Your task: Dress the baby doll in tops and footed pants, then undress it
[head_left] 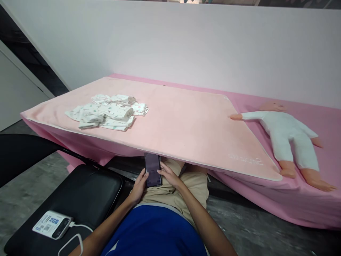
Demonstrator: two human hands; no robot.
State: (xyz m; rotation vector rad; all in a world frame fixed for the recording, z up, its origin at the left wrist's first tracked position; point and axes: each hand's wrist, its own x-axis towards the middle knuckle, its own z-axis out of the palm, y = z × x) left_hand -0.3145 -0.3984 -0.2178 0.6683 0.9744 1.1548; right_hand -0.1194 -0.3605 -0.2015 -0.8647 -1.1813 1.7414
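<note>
A dark smartphone rests over my lap, just under the table's front edge. My left hand grips its left side with fingers curled. My right hand holds its right side, the thumb lying on the screen. On the table lies a pale pink mat. A heap of small printed white cloths sits on the mat's left part. A baby doll in a white suit lies face up on the pink table cover to the right, off the mat.
The table wears a pink cover and stands against a white wall. A black chair to my left carries a white power bank with a white cable. The floor is grey.
</note>
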